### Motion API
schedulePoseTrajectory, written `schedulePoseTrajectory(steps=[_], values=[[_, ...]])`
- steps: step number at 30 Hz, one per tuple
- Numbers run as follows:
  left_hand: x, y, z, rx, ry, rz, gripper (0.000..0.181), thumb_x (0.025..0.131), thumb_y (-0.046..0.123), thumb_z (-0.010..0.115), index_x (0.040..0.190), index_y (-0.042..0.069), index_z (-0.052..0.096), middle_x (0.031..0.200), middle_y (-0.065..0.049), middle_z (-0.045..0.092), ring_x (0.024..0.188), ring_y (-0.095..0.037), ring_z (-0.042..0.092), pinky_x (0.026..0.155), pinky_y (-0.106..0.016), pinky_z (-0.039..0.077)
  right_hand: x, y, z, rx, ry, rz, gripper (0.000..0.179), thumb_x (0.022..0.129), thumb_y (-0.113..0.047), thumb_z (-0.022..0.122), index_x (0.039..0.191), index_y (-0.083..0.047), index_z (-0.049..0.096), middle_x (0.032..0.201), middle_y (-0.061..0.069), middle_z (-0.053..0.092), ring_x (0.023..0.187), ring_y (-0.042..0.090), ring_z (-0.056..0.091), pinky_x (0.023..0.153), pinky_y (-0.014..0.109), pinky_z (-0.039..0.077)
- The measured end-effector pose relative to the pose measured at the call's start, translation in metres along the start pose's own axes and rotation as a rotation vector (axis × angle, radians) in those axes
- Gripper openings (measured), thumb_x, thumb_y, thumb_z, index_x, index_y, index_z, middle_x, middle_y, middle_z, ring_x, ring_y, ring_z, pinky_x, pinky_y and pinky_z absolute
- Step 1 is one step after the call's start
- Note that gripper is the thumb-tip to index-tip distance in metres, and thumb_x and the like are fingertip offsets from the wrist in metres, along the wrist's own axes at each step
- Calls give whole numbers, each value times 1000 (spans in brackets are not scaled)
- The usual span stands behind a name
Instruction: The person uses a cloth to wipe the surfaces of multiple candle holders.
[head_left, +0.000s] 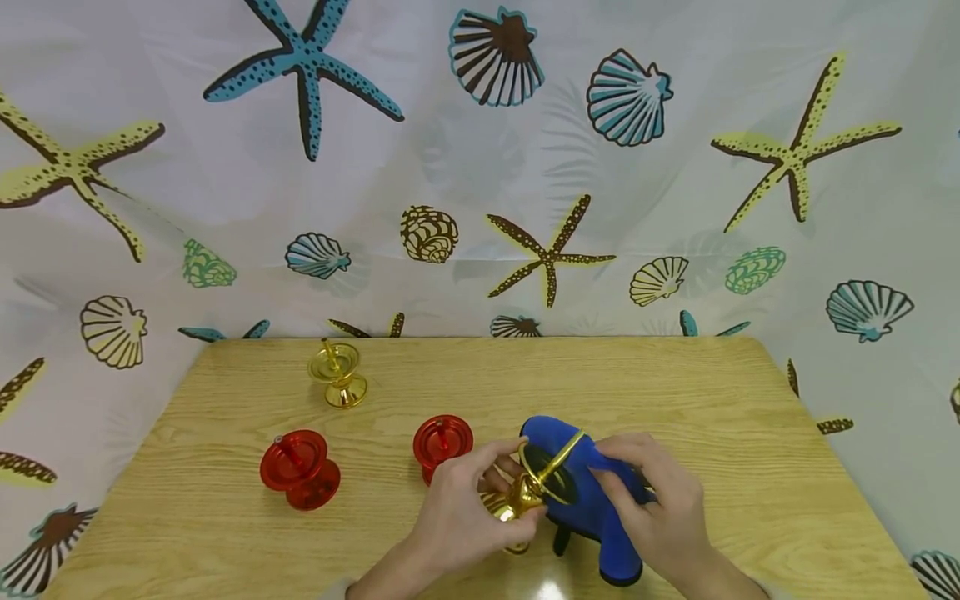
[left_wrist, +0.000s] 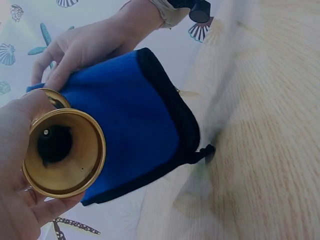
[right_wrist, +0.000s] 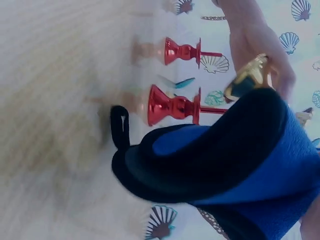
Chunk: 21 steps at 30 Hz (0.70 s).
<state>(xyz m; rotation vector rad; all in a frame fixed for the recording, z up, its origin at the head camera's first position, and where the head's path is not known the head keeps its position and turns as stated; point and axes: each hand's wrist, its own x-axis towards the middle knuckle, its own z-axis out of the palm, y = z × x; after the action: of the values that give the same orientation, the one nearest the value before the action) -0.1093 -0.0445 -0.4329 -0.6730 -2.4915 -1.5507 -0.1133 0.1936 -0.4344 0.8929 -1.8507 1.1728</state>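
Note:
My left hand (head_left: pixel 461 512) grips a shiny gold candle holder (head_left: pixel 525 494), tilted so that its spike leans up and to the right. In the left wrist view, the holder's round hollow base (left_wrist: pixel 75 172) faces the camera. Between my hands hangs a blue cloth (head_left: pixel 592 508) with black edging and a small black loop (right_wrist: pixel 119 127); the gold dish lies against it. My right hand (head_left: pixel 663 504) pinches the upper right part of this cloth between thumb and fingers. Part of the holder's stem is hidden by my left fingers.
Two red candle holders (head_left: pixel 296 467) stand on the wooden table (head_left: pixel 645 375), one of them (head_left: pixel 442 440) just behind my left hand. Another gold candle holder (head_left: pixel 337 375) stands at the back left. Behind the table hangs a white curtain (head_left: pixel 450 175) printed with shells and starfish.

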Motion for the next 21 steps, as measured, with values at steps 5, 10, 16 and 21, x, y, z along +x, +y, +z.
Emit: schedulePoseTrajectory(steps=[5, 10, 16, 21], values=[[1, 0, 0, -2, 6, 25, 62, 73, 18, 92, 130, 10, 72, 93, 1, 78, 74, 2, 68, 67, -20, 58, -5, -5, 1, 34, -102, 97, 20, 91, 2, 77, 111, -2, 74, 97, 13, 77, 98, 7, 75, 89, 13, 58], [1, 0, 1, 13, -1, 30, 64, 73, 17, 92, 132, 10, 71, 94, 1, 78, 74, 1, 70, 68, -19, 58, -8, -7, -2, 39, -163, 155, 47, 74, 21, 80, 113, -6, 76, 100, 13, 79, 98, 9, 77, 89, 15, 59], [0, -1, 2, 37, -31, 56, 65, 74, 15, 92, 135, 8, 70, 97, -1, 78, 77, -2, 75, 72, -18, 59, -9, -10, -4, 32, -210, 171, 45, 74, 19, 82, 111, -7, 78, 99, 12, 80, 92, 16, 78, 87, 15, 59], [0, -2, 6, 121, -25, 100, 65, 74, 15, 93, 134, 7, 70, 98, -1, 79, 78, -5, 76, 72, -14, 58, -7, -16, -3, 21, -229, 173, 41, 77, 13, 83, 112, -8, 79, 97, 8, 80, 86, 17, 77, 82, 15, 59]])
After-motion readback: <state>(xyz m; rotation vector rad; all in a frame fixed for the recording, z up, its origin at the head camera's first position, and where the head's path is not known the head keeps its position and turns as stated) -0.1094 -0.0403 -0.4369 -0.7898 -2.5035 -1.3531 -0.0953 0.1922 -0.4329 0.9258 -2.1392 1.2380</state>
